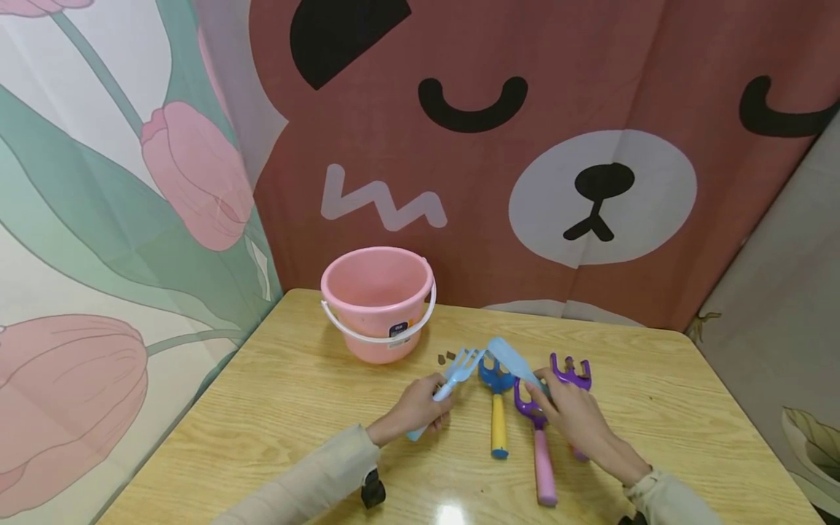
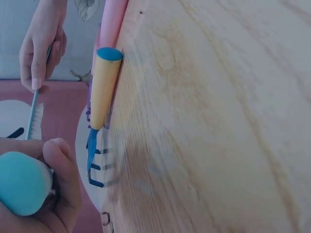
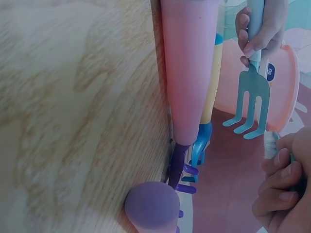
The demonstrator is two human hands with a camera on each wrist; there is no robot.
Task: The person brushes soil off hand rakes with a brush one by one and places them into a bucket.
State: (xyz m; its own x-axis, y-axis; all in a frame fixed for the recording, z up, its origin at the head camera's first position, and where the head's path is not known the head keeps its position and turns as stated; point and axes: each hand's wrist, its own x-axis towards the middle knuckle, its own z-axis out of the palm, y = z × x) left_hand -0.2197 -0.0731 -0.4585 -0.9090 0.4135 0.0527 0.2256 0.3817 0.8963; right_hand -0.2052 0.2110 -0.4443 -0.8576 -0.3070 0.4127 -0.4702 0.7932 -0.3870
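My left hand [image 1: 418,405] grips a light blue toy hand rake [image 1: 461,368] by its handle, with the tines raised above the table. A light blue brush [image 1: 510,359] is pinched in my right hand [image 1: 576,414]; its white bristles [image 3: 270,144] show in the right wrist view. The brush's tip is close to the rake's tines in the head view; whether they touch I cannot tell. Below the brush lies a blue rake with a yellow handle [image 1: 499,426]. Near my right hand are a purple rake with a pink handle [image 1: 543,463] and another purple rake [image 1: 573,373], partly hidden by that hand.
A pink bucket [image 1: 377,321] with a white handle stands at the back left of the wooden table [image 1: 663,415]. Small brown bits [image 1: 442,359] lie between the bucket and the rakes. A curtain with a printed bear [image 1: 459,168] hangs behind the table.
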